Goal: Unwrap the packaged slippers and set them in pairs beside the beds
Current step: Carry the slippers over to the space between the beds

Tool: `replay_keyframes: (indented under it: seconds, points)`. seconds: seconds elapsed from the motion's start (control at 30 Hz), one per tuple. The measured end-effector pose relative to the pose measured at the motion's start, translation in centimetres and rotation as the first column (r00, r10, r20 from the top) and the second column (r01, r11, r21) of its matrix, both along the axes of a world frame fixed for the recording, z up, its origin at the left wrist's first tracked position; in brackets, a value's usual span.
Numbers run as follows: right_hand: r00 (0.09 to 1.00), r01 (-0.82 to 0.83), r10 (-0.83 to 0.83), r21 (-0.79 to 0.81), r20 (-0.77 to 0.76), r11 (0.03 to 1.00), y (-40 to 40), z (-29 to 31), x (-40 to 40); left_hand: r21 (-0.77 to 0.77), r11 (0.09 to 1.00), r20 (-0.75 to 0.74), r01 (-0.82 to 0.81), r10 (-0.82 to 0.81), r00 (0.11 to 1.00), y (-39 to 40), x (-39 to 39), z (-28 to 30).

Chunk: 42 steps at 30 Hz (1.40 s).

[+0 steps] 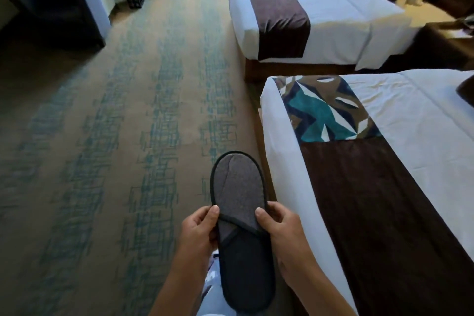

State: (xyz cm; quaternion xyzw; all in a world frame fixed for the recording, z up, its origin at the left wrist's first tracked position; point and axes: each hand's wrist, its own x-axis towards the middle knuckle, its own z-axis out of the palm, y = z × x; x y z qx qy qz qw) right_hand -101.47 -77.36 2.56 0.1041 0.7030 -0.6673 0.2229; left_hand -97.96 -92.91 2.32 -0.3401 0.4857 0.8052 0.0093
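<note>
A grey slipper [239, 187] with black edging is held flat in front of me, toe pointing away, over the carpet beside the near bed [282, 161]. My left hand [201, 228] grips its left edge at the strap, thumb on top. My right hand [279, 226] grips the right edge the same way. No wrapper shows on the slipper. I cannot tell whether a second slipper lies under it. A bit of white and blue material [211, 277] shows below my left wrist.
Two white beds with brown and teal runners stand on the right, the far bed [333, 7] beyond a narrow gap. A dark nightstand [446, 43] sits between them. A dark armchair [56, 0] is at the far left. Patterned carpet [128, 123] spreads left.
</note>
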Motion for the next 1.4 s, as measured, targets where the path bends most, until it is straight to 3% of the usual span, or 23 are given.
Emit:
replay_keyframes:
  seconds: [0.4, 0.67, 0.9, 1.13, 1.4]
  points:
    - [0.983, 0.184, -0.184, 0.002, 0.024, 0.983, -9.9, 1.2, -29.5, -0.043, 0.976, 0.014, 0.212, -0.211, 0.977, -10.5, -32.3, 1.7]
    - [0.962, 0.269, -0.27, 0.019, 0.028, 0.963, -12.1, -1.1, -51.6, -0.09, 0.947, 0.044, 0.308, -0.305, 0.951, -12.6, -55.2, 0.2]
    - [0.946, 0.321, -0.322, 0.042, 0.041, 0.946, -11.9, -0.2, -70.2, -0.125, 0.907, 0.019, 0.403, -0.404, 0.915, -12.6, -74.7, 2.4]
    - [0.89, 0.451, -0.455, 0.091, 0.032, 0.888, -11.1, -0.9, -87.0, -0.141, 0.831, -0.004, 0.538, -0.544, 0.839, -11.5, -93.9, 2.5]
    - [0.73, 0.677, -0.679, 0.052, 0.077, 0.734, -9.2, 0.1, -104.3, -0.17, 0.637, 0.0, 0.752, -0.763, 0.646, -8.0, -115.5, 2.0]
